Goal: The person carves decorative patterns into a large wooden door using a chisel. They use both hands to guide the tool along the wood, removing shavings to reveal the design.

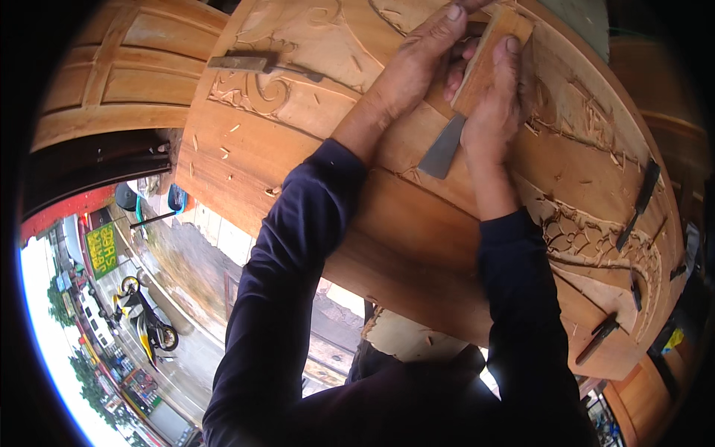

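My right hand [495, 112] is wrapped round the wooden handle of a scraper-like tool [443, 149], thumb along the top of the block-shaped handle. Its wide, flat metal blade flares toward me, just above the wood. Farther up, my left hand [428, 48] has its fingers curled against the handle's left side; its far fingers are partly hidden. Both hands are over a large carved wooden panel [417, 223] with scroll and scale patterns. Loose shavings lie across it. A wooden-handled chisel [242, 62] rests on the panel left of my left hand.
Dark-handled carving tools [640, 197] [598, 339] lie along the panel's right side. A panelled wooden door [141, 63] is at the upper left. Beyond the panel's left edge, a motorcycle [145, 316] stands on the pavement near a green sign [102, 249].
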A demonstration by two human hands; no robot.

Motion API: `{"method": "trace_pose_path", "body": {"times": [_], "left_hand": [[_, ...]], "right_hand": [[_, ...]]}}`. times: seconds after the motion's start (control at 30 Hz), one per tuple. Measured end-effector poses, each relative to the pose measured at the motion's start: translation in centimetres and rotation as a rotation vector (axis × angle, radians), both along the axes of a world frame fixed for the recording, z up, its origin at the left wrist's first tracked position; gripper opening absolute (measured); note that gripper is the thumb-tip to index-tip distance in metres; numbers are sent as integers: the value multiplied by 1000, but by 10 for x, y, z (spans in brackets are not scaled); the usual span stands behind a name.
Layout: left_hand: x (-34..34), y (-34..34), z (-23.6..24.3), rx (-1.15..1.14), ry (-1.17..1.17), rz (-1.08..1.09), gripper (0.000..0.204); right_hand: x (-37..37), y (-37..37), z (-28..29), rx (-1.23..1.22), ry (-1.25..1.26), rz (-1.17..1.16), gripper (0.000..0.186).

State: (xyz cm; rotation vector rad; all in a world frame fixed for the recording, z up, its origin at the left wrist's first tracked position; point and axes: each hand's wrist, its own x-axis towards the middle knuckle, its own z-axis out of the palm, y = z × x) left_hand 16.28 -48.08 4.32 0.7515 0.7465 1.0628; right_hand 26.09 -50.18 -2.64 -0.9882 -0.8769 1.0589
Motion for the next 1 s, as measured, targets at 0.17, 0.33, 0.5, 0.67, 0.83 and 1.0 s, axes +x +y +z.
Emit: {"method": "trace_pose_path", "body": {"times": [0.17, 0.33, 0.5, 0.67, 0.83, 1.0], "left_hand": [[-11, 17, -84, 457, 38, -32, 49], [-5, 19, -84, 623, 94, 115, 44], [-1, -2, -47, 652, 153, 131, 42], [2, 5, -66, 419, -46, -18, 34], [8, 15, -78, 602, 40, 72, 30], [7, 26, -105, 727, 179, 72, 42]], "right_hand": [[-15, -11, 8, 36, 16, -25, 46], [-11, -5, -14, 111, -44, -25, 45], [-8, -8, -3, 155, -183, -117, 45], [2, -10, -16, 57, -358, -205, 50], [8, -8, -27, -64, -284, -192, 49], [16, -18, -48, 144, -595, -217, 47]]}}
